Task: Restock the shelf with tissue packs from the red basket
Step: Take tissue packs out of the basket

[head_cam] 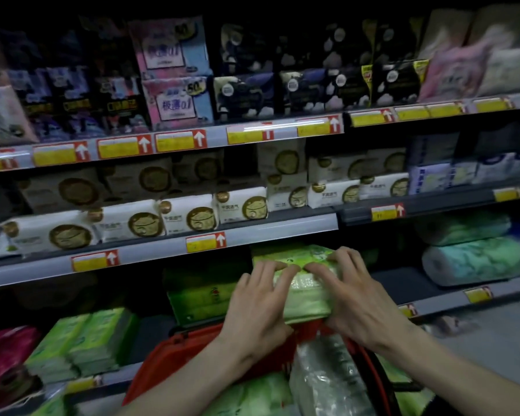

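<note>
Both forearms reach forward and up from the bottom edge. The left hand [257, 307] and right hand [353, 298] lie palm-down, fingers spread, grasping a green tissue pack [300, 283] between them, fingertips almost meeting on its top. The pack sits at the shelf [162, 253] opening, above the red basket [177, 352] below the wrists

Pink pack [177, 99] reads "极薄0.1" and "50" (other labels blurred).
</note>
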A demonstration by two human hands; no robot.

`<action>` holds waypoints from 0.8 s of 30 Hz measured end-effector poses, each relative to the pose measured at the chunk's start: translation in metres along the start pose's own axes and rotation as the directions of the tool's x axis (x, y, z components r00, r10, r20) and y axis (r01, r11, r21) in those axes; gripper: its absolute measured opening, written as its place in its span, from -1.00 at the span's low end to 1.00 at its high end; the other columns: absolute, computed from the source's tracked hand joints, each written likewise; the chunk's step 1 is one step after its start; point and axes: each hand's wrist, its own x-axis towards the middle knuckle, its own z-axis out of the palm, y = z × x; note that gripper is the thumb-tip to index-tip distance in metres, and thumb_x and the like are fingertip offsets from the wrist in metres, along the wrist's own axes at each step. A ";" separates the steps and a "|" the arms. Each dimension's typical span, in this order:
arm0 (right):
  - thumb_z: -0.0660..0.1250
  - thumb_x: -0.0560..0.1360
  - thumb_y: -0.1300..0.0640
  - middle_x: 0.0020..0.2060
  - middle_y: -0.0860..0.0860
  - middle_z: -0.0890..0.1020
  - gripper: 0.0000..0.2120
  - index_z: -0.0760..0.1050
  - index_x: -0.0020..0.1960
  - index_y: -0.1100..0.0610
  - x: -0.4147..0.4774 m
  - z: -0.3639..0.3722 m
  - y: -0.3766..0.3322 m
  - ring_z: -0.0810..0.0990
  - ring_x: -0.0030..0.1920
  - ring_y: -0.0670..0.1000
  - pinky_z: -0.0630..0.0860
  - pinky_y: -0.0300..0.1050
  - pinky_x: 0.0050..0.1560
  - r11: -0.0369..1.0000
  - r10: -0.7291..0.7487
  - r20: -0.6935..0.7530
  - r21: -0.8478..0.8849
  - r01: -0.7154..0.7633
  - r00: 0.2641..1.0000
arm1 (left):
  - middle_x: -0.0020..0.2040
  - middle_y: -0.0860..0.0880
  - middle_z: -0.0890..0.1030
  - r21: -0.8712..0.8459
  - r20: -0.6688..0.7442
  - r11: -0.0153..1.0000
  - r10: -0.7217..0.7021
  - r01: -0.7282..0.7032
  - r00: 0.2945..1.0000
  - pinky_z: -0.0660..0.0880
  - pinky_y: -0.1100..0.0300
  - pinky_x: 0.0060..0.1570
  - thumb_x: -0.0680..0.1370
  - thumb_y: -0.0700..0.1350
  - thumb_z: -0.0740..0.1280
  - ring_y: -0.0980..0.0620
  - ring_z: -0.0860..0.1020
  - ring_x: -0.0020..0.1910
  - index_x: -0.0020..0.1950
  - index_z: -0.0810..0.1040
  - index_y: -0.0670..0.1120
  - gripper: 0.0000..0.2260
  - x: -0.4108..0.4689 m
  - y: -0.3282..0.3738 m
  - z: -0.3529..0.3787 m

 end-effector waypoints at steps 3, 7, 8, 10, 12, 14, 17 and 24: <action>0.62 0.21 0.06 0.15 0.09 0.34 -0.22 0.40 0.36 -0.02 0.014 0.030 0.021 0.40 0.29 0.25 0.48 -0.12 -0.54 1.000 0.018 0.048 0.016 -0.019 0.999 | 0.25 -0.01 0.45 0.009 0.058 0.999 -0.041 0.040 0.997 0.54 0.04 -0.06 0.17 0.10 0.51 -0.10 0.49 0.21 0.45 0.36 0.03 -0.14 0.015 -0.011 0.031; 0.57 0.23 0.03 0.23 0.05 0.29 -0.18 0.34 0.43 -0.09 0.040 0.065 0.049 0.32 0.38 0.19 0.62 0.05 -0.39 0.997 0.037 0.132 0.068 -0.047 0.991 | 0.33 0.00 0.43 -0.043 0.120 0.991 -0.123 0.129 0.985 0.56 0.03 0.08 0.19 0.09 0.50 -0.09 0.44 0.34 0.50 0.32 0.09 -0.12 0.033 -0.030 0.060; 0.57 0.23 0.02 0.24 0.04 0.28 -0.16 0.33 0.44 -0.10 0.048 0.071 0.057 0.31 0.38 0.17 0.64 0.10 -0.35 0.995 0.036 0.151 0.091 -0.050 0.988 | 0.36 0.00 0.41 -0.056 0.130 0.987 -0.143 0.151 0.981 0.56 0.02 0.12 0.20 0.08 0.51 -0.07 0.41 0.37 0.52 0.31 0.10 -0.11 0.040 -0.034 0.065; 0.58 0.22 0.03 0.23 0.01 0.27 -0.13 0.32 0.47 -0.11 0.062 0.082 0.070 0.30 0.35 0.14 0.66 0.16 -0.26 0.989 0.050 0.179 0.128 -0.074 0.983 | 0.40 0.01 0.36 -0.089 0.158 0.980 -0.164 0.180 0.974 0.55 0.01 0.17 0.25 0.06 0.53 -0.04 0.36 0.39 0.56 0.28 0.13 -0.11 0.055 -0.043 0.070; 0.58 0.22 0.04 0.22 0.00 0.25 -0.10 0.31 0.49 -0.13 0.071 0.093 0.077 0.29 0.35 0.13 0.67 0.20 -0.15 0.981 0.078 0.211 0.158 -0.112 0.974 | 0.43 0.03 0.32 -0.106 0.210 0.975 -0.172 0.197 0.963 0.53 0.02 0.21 0.30 0.07 0.54 -0.01 0.32 0.41 0.60 0.23 0.15 -0.09 0.067 -0.050 0.079; 0.58 0.25 0.06 0.28 0.00 0.26 -0.08 0.29 0.54 -0.14 0.075 0.106 0.080 0.26 0.40 0.13 0.66 0.22 0.01 0.969 0.091 0.238 0.202 -0.141 0.967 | 0.46 0.04 0.29 -0.125 0.265 0.963 -0.201 0.240 0.943 0.51 0.04 0.24 0.32 0.10 0.55 -0.01 0.29 0.44 0.63 0.19 0.15 -0.06 0.072 -0.060 0.092; 0.59 0.33 0.12 0.55 -0.02 0.20 -0.04 0.24 0.63 -0.15 0.079 0.126 0.083 0.26 0.50 0.14 0.53 0.09 0.31 0.934 0.115 0.269 0.298 -0.196 0.956 | 0.44 0.03 0.33 -0.189 0.319 0.926 -0.258 0.328 0.912 0.49 0.00 0.33 0.29 0.12 0.56 -0.02 0.29 0.44 0.64 0.20 0.09 -0.02 0.074 -0.081 0.114; 0.49 0.58 0.01 0.65 0.10 0.18 -0.16 0.08 0.69 -0.02 0.065 0.163 0.088 0.46 0.47 0.26 0.48 0.11 0.42 0.813 0.355 0.410 0.308 -0.494 0.840 | 0.53 -0.14 0.35 -0.318 0.417 0.717 -0.481 0.620 0.771 0.30 0.10 0.46 0.46 -0.03 0.59 -0.16 0.33 0.52 0.63 0.24 -0.10 -0.16 0.069 -0.100 0.153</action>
